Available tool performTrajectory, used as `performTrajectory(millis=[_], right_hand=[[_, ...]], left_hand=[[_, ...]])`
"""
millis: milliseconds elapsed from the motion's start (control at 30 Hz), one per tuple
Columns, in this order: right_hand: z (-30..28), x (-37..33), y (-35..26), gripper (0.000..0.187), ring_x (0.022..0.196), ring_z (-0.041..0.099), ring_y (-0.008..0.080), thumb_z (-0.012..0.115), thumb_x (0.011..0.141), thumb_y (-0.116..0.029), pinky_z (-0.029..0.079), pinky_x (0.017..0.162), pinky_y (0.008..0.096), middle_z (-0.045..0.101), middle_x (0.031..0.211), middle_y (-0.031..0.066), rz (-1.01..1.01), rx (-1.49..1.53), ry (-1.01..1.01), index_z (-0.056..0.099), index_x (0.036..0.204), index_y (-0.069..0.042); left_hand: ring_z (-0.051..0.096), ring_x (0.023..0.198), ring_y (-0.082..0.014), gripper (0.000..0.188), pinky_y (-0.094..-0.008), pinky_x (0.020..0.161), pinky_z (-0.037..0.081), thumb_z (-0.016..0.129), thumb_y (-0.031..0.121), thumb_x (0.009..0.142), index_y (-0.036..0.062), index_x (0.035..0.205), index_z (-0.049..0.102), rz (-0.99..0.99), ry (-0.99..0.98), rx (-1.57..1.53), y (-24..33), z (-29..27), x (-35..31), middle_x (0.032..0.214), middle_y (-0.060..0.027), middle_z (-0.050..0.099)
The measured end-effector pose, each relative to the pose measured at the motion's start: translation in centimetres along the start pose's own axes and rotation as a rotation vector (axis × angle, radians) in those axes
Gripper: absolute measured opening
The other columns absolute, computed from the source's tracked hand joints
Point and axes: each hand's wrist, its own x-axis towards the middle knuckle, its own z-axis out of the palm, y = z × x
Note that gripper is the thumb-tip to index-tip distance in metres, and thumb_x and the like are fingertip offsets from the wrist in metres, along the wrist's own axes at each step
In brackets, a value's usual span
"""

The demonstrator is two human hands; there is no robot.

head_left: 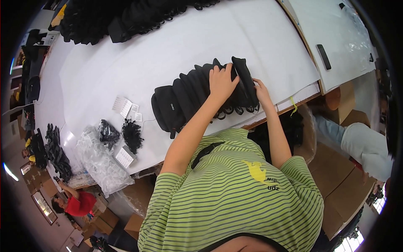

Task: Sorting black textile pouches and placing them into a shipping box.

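Observation:
A row of black fabric bags (184,94) leans one against another on the white table (176,50), dark loops showing along its near side. My left hand (222,83) lies over the right part of the row, its fingers hooked over a bag's top edge and its thumb by the gap before the end bag. That end black bag (245,82) stands slightly apart, tilted. My right hand (262,93) is closed on its right side, the fingertips partly hidden behind it.
Left of the row lie paper tags (122,106), a heap of small black pieces (132,135) and a clear plastic bag of white pieces (98,157). More black bags (138,21) are piled at the far edge. A dark phone-like object (323,56) rests rightward. Other people stand nearby.

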Motion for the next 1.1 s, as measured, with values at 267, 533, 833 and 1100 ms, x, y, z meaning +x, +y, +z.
performTrajectory(millis=[267, 533, 833, 1100], right_hand=[[1.2, 0.7, -1.1, 0.050, 0.075, 0.061, 0.0226, 0.042, 0.084, -0.003, 0.047, 0.076, 0.0331, 0.062, 0.078, 0.0142, -0.181, -0.348, -0.010, 0.055, 0.130, -0.018], [1.0, 0.0, -3.6, 0.043, 0.102, 0.060, 0.0258, 0.046, 0.091, -0.012, 0.045, 0.089, 0.0324, 0.056, 0.121, 0.0173, -0.241, -0.614, -0.017, 0.053, 0.133, -0.017], [2.4, -1.0, -4.1, 0.046, 0.134, 0.035, 0.0182, 0.039, 0.101, -0.024, 0.026, 0.110, 0.0275, 0.040, 0.145, 0.0115, -0.263, -0.028, -0.264, 0.038, 0.142, -0.003], [2.0, -1.2, -4.8, 0.072, 0.135, 0.035, 0.0236, 0.057, 0.093, -0.038, 0.027, 0.110, 0.0329, 0.037, 0.146, 0.0164, -0.294, -0.176, -0.382, 0.026, 0.146, -0.001]], left_hand=[[0.054, 0.077, -0.0249, 0.036, -0.0366, 0.072, 0.038, 0.064, 0.016, 0.076, 0.0037, 0.109, 0.056, -0.088, 0.148, -0.187, -0.1, 0.4, 0.5, 0.077, -0.0085, 0.064], [0.050, 0.113, -0.0264, 0.044, -0.0402, 0.093, 0.039, 0.060, 0.020, 0.087, 0.0029, 0.126, 0.049, 0.029, 0.336, 0.008, -0.2, -0.1, 0.0, 0.128, -0.0138, 0.053], [0.031, 0.138, -0.0239, 0.054, -0.0458, 0.113, 0.020, 0.046, 0.027, 0.095, 0.0050, 0.143, 0.035, 0.273, 0.051, 0.123, -0.9, 1.6, -2.1, 0.149, -0.0101, 0.034], [0.032, 0.137, -0.0224, 0.055, -0.0478, 0.113, 0.020, 0.046, 0.030, 0.095, 0.0133, 0.145, 0.034, 0.295, 0.037, 0.101, -0.2, 1.4, -1.7, 0.150, -0.0045, 0.034]])
